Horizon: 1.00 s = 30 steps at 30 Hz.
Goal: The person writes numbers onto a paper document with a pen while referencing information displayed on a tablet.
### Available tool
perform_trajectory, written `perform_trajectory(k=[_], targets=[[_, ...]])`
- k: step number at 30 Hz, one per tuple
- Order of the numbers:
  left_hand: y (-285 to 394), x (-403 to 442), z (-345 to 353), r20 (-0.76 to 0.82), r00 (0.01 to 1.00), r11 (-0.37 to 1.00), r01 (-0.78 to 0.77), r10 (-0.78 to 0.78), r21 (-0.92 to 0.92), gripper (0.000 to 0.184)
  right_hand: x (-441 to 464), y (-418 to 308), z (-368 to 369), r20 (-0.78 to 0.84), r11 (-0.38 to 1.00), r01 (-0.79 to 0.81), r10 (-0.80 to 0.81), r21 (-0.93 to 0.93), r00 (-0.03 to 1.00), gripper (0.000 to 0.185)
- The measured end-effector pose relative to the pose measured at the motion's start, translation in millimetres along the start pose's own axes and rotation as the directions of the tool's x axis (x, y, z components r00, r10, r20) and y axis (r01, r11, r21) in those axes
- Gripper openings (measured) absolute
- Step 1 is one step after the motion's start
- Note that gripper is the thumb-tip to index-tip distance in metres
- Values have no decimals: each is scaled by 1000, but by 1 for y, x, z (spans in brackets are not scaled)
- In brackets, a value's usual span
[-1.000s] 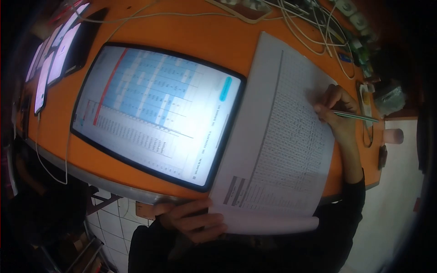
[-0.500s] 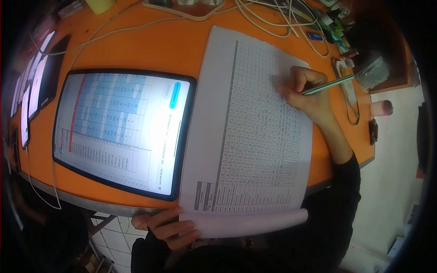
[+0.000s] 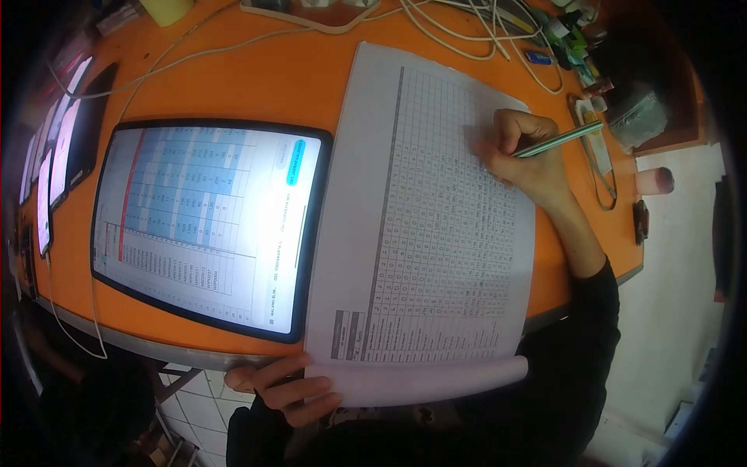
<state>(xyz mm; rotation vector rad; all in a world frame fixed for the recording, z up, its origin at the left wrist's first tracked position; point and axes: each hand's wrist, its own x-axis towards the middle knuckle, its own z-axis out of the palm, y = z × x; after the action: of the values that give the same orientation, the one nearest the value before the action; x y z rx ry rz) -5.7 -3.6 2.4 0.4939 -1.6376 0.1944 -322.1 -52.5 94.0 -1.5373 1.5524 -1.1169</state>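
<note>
Holding a striped pen (image 3: 560, 138) between bent fingers, the right hand (image 3: 529, 159) is at the far-right part of the printed sheets (image 3: 455, 226), which lie right of a lit tablet (image 3: 206, 226) and curl over the near edge of the tabletop (image 3: 241, 82). By that edge, the left hand (image 3: 292, 389) has its fingers bent over the curled end; whether they pinch it cannot be told.
</note>
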Motion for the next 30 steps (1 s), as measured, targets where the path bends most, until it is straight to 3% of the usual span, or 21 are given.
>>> perform_trajectory(k=[3,6,11,16,18,21,24,30], targets=[[3,-6,-2,-37,999,1000,-23,22,-2,39,1,2,-1,-29,994,51,-54,-99,998,36],[12,-15,-11,-23,987,987,159,-160,-21,40,0,2,-2,-9,995,66,-67,-80,998,35],[3,-3,-2,-7,1000,999,27,-28,-29,39,-1,-3,0,-22,999,40,-40,-27,999,36],[5,-2,-2,0,999,998,53,-53,-29,36,0,-3,3,-32,997,-46,48,58,998,37],[6,-2,1,-8,998,998,63,-64,-30,36,0,2,3,-31,996,57,-59,-61,998,37],[6,-1,2,-37,997,998,67,-68,-21,36,0,2,2,-37,993,98,-101,-72,994,37],[5,-1,2,-33,997,998,64,-64,-18,36,-1,-1,1,-39,1000,2,-2,-15,999,36],[0,-7,-8,27,1000,999,-8,10,-50,37,-4,0,-2,-35,999,41,-40,32,999,37]])
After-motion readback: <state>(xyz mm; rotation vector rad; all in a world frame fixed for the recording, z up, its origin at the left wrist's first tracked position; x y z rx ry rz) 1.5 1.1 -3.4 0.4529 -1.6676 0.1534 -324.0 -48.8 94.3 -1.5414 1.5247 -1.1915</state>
